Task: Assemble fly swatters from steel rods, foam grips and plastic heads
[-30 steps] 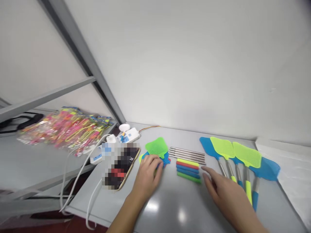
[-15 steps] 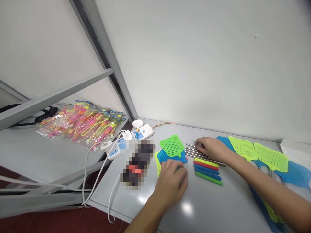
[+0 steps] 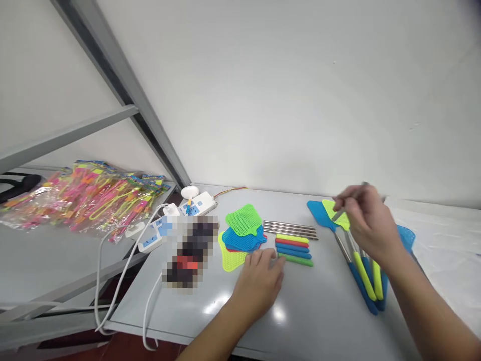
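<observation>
My right hand [image 3: 363, 218] is raised over the fly swatters at the right, its fingers closed on a thin metal rod [image 3: 339, 214], blurred by motion. Loosely curled, my left hand [image 3: 259, 278] lies on the table with its fingers apart. Its fingertips are by the yellow-green mesh swatter head [image 3: 231, 260] and the left end of the green handle grip [image 3: 296, 259]. Blue mesh heads [image 3: 242, 240] and a green one [image 3: 244, 219] overlap in that pile, with a red edge showing. Several metal rods [image 3: 291, 229] lie parallel behind yellow, red [image 3: 292, 242] and blue grips.
Swatters with rods and grips [image 3: 363, 278] fan out at the right beside white sheeting [image 3: 443, 250]. Power strips [image 3: 199, 204] with white cables and a pixelated dark object [image 3: 191, 253] lie left. Bagged colourful items [image 3: 93, 195] fill another surface beyond a metal frame [image 3: 124, 90].
My right hand has lifted from the metal rods and moved right with one rod. My left hand has shifted slightly on the table. The view has turned to the right.
</observation>
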A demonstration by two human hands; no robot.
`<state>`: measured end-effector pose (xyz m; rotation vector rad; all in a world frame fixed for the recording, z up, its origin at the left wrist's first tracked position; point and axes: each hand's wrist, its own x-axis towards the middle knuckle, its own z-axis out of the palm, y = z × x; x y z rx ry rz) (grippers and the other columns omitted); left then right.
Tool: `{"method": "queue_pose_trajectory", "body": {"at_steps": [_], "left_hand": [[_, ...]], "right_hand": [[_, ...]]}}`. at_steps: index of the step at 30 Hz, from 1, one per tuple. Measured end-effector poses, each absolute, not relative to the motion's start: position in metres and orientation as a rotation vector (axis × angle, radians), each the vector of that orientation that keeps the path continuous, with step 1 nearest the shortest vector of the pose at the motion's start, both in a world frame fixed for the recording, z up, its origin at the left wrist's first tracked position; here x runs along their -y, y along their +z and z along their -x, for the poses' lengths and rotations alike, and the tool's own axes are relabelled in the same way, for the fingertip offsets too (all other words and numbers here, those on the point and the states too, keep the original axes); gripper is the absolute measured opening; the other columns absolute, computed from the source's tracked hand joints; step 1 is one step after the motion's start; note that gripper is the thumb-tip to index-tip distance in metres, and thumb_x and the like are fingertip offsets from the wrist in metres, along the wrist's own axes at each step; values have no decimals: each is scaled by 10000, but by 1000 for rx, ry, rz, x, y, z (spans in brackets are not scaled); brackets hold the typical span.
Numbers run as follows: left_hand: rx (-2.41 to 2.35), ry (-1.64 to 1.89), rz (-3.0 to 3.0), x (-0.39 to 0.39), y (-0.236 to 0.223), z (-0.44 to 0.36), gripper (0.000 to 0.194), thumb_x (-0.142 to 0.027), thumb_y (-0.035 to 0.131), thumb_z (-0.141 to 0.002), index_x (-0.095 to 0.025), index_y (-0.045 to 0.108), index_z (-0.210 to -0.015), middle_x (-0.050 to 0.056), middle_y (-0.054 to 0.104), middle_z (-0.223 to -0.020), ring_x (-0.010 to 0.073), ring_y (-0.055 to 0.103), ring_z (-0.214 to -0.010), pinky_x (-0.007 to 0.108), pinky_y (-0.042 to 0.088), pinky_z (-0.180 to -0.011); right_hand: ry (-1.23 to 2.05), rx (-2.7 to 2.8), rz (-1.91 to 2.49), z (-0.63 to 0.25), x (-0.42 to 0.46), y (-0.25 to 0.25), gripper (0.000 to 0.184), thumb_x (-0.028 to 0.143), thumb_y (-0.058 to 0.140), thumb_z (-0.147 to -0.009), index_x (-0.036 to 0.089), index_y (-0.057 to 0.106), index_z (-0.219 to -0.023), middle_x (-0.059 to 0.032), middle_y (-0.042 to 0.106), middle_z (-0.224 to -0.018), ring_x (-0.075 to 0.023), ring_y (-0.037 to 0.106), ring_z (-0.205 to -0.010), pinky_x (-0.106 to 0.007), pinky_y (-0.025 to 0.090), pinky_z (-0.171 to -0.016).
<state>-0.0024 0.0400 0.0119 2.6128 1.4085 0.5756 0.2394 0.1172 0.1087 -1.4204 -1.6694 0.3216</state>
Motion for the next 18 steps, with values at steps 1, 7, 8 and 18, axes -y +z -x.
{"method": "queue_pose_trajectory", "body": {"at_steps": [1,7,8,18], "left_hand": [[-1395,603,-2621,-39,12,2,220,-179,517,-878,-214,618,-1070,92,556,-1091,254,475,-909,390,389,-755],[-1309,616,-2621,-35,8,3,179,-240,560,-882,-202,618,-1048,111,529,-1180,283,465,-1023,415,384,-812],[-1310,592,-2608,-33,8,3,181,-253,573,-882,-211,620,-1052,111,524,-1197,288,461,-1041,418,384,-815],[-1119,912,-2080,-3,29,-1,83,-246,546,-933,-227,577,-1008,57,586,-1117,203,528,-1060,367,430,-903]], "right_hand": [[357,1500,1310,-243,-103,108,105,305,436,-958,222,499,-949,0,574,-776,-170,593,-718,-335,465,-706],[536,894,987,-236,-37,78,13,203,583,-863,199,571,-866,59,415,-621,-100,406,-553,-275,399,-569],[554,854,969,-234,-31,74,18,189,590,-851,195,579,-864,63,400,-604,-94,389,-538,-261,368,-539],[601,732,781,-218,16,79,111,181,507,-877,193,607,-830,79,299,-517,-85,302,-464,-249,300,-479]]}}
